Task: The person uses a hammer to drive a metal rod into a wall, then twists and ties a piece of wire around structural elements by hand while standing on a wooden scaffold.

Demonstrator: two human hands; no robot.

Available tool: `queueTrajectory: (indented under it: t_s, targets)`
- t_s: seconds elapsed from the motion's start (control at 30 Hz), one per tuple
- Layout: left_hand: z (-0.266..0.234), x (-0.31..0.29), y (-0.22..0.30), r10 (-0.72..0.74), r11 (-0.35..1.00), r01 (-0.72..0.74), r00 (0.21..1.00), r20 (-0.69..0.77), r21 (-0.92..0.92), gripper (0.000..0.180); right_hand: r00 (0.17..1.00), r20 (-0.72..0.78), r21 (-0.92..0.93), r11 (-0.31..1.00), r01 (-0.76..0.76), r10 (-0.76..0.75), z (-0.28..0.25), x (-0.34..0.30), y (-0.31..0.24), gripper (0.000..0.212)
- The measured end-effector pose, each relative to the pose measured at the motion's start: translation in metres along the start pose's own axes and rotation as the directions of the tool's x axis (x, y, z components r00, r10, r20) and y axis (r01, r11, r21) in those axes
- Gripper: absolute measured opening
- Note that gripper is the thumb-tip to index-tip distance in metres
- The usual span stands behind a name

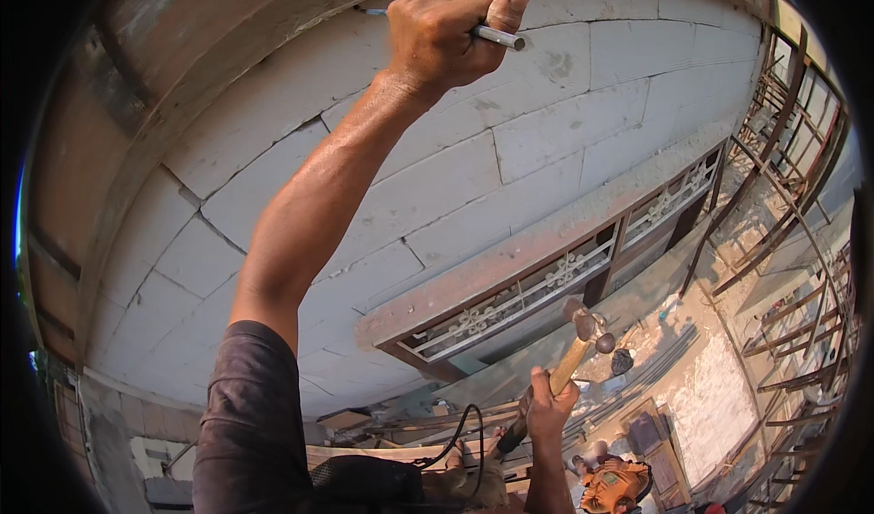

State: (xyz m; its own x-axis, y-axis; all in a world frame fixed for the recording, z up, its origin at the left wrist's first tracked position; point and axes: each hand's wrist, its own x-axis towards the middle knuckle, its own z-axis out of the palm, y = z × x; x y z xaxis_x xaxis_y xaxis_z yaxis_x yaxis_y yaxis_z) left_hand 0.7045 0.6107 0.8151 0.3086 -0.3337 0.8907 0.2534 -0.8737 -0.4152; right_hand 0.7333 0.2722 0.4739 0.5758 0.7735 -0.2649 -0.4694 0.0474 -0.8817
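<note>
Left hand (446, 39) fisted round chisel-like steel rod (501, 38), tip near block wall's (546, 141) upper edge; right hand (550, 410) grips wooden-handled hammer (571, 366). Likely positioning; next calls for square strike.

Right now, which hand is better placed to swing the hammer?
Probably the right hand: it grips the hammer by its handle. The left hand is raised by the wall, closed around the rod.

Smooth shiny metal rod (503, 38), wooden hammer handle (571, 366), matt block wall (437, 182)
</note>
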Motion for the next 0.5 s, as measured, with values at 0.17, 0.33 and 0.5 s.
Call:
queueTrajectory:
  t_s: [0.17, 0.33, 0.5]
  targets:
    - [-0.006, 0.006, 0.007, -0.088, 0.995, 0.088, 0.996, 0.014, -0.046, 0.053, 0.986, 0.044, -0.137, 0.977, 0.164, -0.16, 0.011, 0.003, -0.022, 0.036]
    - [-0.003, 0.007, 0.007, 0.009, 1.0, -0.009, 1.0, 0.005, -0.03, 0.053, 0.979, 0.117, -0.139, 0.974, 0.181, -0.165, 0.013, 0.002, -0.014, 0.034]
    - [-0.006, -0.009, 0.012, 0.05, 0.999, -0.048, 0.984, 0.17, -0.018, 0.049, 0.985, 0.12, -0.097, 0.986, 0.137, -0.126, 0.024, -0.01, -0.015, 0.034]
